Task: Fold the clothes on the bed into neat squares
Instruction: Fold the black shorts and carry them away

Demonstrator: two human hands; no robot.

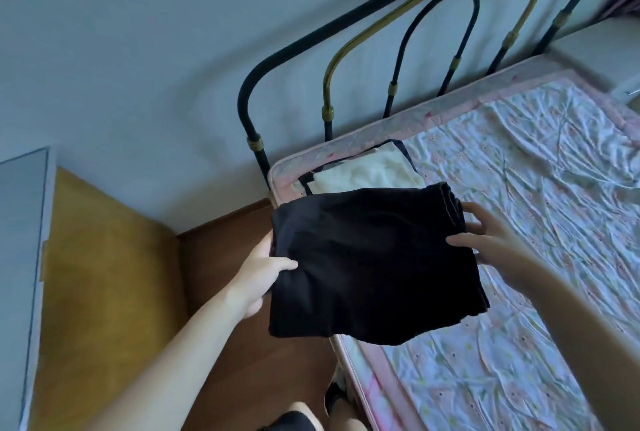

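The folded black garment (367, 264) hangs between the hands over the bed's (519, 188) corner, long axis running hand to hand, the left hand (258, 273) pinching its left edge, the right hand (485, 236) clasping its right edge, cream folded clothes (363, 174) just beyond.

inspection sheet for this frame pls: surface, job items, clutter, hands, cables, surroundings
Surface: bed with a wrinkled floral sheet.
Job's things: folded black garment held above the bed's corner; folded cream garment lying near the headboard, on a dark piece.
Clutter: nothing seen.
Hands: left hand grips the black garment's left edge; right hand holds its right edge.
Cables: nothing seen.
Surroundings: wall, wooden floor.
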